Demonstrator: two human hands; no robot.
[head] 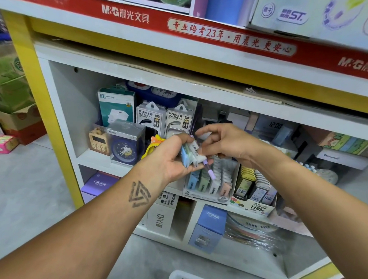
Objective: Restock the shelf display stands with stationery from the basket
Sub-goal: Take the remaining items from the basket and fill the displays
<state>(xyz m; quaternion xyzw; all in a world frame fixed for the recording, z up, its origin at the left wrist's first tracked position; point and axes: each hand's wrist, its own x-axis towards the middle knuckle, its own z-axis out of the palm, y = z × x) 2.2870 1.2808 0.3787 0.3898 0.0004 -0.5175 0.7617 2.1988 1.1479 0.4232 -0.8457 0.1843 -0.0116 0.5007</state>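
— Stationery packs (188, 155), where are they?

— In the left hand (173, 158), fanned in a small bundle: blue, green and white ones, held in front of the white shelf (96, 162), just above the display stand (208, 183).

— Which way do they run?

— Their long axes tilt from upper right, near the fingertips, down to lower left (roughly along the palm). A purple pen-like piece (209, 170) sticks out below them, its long axis slanting down and right, tip toward the stand.

— And the hands?

— The left hand grips the bundle, fingers curled round it. The right hand (219, 143) reaches in from the right and pinches the top of the white pack with thumb and fingers.

— What is in the stand?

— Rows of upright packs in the same pastel colours. Beside it on the right, a second stand (255, 192) holds darker packs.

— The basket?

— Only a white rim (184, 278) shows at the bottom edge, on the floor (its contents cannot be seen).
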